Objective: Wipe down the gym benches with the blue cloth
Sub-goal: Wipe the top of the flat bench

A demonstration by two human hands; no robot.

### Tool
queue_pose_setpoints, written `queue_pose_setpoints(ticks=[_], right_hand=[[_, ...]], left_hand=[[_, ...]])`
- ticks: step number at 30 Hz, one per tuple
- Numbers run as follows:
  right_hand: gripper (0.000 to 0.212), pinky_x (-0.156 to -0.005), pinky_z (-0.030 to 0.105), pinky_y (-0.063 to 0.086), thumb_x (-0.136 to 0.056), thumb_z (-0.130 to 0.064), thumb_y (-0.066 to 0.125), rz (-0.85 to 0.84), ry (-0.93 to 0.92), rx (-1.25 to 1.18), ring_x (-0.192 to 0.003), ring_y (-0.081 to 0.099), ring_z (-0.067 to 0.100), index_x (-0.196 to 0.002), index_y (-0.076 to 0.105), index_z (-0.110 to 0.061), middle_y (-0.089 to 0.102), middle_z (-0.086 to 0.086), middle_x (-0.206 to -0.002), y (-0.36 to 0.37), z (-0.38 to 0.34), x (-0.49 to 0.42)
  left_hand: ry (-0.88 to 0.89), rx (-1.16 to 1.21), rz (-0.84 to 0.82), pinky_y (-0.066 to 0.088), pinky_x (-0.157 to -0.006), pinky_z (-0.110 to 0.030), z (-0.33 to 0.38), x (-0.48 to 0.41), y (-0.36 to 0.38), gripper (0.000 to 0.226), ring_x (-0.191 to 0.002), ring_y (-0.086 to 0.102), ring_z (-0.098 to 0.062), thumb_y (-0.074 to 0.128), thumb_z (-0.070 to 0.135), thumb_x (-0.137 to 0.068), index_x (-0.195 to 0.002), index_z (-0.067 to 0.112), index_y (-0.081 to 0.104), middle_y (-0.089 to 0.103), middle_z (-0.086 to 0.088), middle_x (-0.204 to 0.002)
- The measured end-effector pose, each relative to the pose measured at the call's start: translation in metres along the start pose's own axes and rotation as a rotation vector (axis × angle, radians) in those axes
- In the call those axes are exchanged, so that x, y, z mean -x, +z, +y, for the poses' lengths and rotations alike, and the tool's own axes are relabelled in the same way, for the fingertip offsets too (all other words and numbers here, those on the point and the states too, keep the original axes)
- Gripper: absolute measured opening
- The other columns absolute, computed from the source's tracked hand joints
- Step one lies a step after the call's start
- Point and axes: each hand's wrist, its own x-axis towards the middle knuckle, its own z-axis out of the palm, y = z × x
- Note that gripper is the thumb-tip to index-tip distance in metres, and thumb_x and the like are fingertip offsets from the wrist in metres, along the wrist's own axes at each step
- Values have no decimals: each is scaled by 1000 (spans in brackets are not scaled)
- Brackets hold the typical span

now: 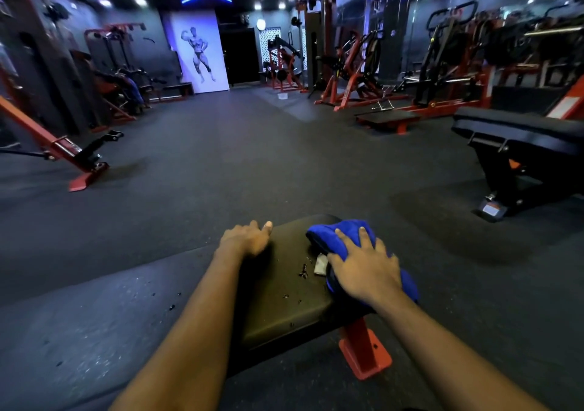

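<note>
The blue cloth (pixel 328 236) lay bunched on the far right part of the black padded table (pixel 284 303), reaching its far end and hanging over its right edge. My right hand (pixel 366 271) pressed flat on top of the cloth, fingers straight and spread, not curled round it. A small white tag (pixel 319 264) stuck out from under the cloth just beside the thumb. Dark specks (pixel 303 273) dotted the padding next to the tag. My left hand (pixel 246 236) rested on the table's far left corner, thumb lying on top. Its fingers dropped over the edge and were blurred, so I could not tell whether they gripped. An orange-red leg (pixel 363 350) held the table up on the dark rubber floor (pixel 221 164). A second bench (pixel 518 132) stood well apart to the right, and a red machine (pixel 63 151) well apart to the left.
</note>
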Motion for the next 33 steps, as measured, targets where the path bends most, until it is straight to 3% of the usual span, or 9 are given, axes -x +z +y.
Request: queue_pose_setpoints(ticks=[8,16,24,28,33], right_hand=[[64,-112,47,26,-97,-59,26,-90,29,-26,-141,31,38,-155,4,-44,5,6,-165,-13,-22,-64],[62,-114,56,18,-96,-58,28,-9,-6,10,-149,12,31,-154,7,-47,0,-4,-166,-1,-2,-9],[66,-112,47,26,-95,-60,28,-104,19,-46,-141,33,38,-155,6,-44,9,6,-165,-10,-24,-81],[62,-112,47,25,-97,-57,29,-91,-46,-37,-143,29,34,-154,9,-45,5,-1,-166,-11,-16,-65],[62,-112,57,20,-96,-58,29,-62,-27,-33,-146,18,32,-153,9,-47,1,-4,-165,-4,6,-23]], left_hand=[[31,9,-11,29,-114,-47,-6,-6,4,65,-137,38,-31,14,54,-103,-147,12,34,39,-15,-151],[61,-11,-25,28,-113,-46,-7,-4,4,65,-138,39,-30,12,54,-103,-148,13,34,39,-14,-152],[51,24,-27,26,-116,-47,-7,-7,8,63,-139,38,-28,14,53,-103,-148,15,34,38,-12,-153],[53,28,-20,26,-116,-47,-7,-2,7,63,-139,38,-28,15,54,-103,-148,15,36,39,-11,-152],[35,22,-12,28,-115,-46,-1,1,7,64,-138,38,-29,15,55,-103,-148,15,35,39,-12,-152]])
